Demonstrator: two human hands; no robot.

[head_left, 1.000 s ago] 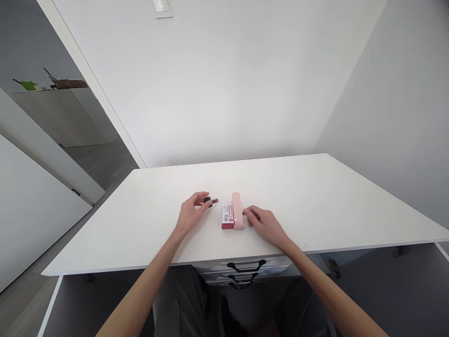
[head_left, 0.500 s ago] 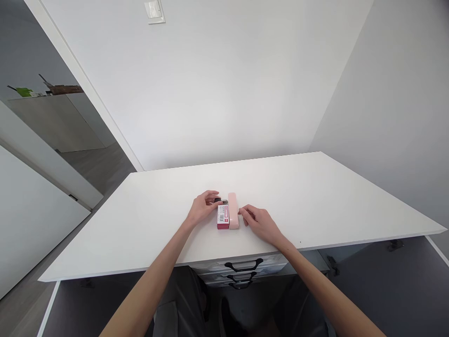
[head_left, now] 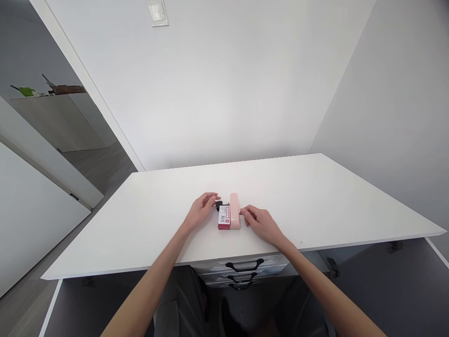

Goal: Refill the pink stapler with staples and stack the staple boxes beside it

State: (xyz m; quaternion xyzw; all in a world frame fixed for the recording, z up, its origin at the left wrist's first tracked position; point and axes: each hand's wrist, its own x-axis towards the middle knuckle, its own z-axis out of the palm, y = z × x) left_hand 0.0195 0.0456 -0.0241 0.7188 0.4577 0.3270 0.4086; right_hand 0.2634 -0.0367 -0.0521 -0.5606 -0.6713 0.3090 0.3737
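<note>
A small red box with a white label (head_left: 223, 218) lies near the middle of the white desk (head_left: 315, 201). A pale pink oblong object (head_left: 235, 210) lies right against its right side. A small dark item (head_left: 219, 206) sits at the box's far left corner. My left hand (head_left: 201, 211) rests on the desk just left of the box, its fingertips at the dark item; whether they pinch it is unclear. My right hand (head_left: 260, 222) rests on the desk to the right, fingertips touching the pink object's side.
Black drawer handles (head_left: 242, 267) show below the desk's front edge. White walls close in behind and on the right. A doorway opens at the left, with a cabinet (head_left: 56, 117) beyond it. A light switch (head_left: 157, 13) is on the back wall.
My left hand slid right with the small dark item, from well left of the red box to its far left corner. My right hand stayed beside the pink object.
</note>
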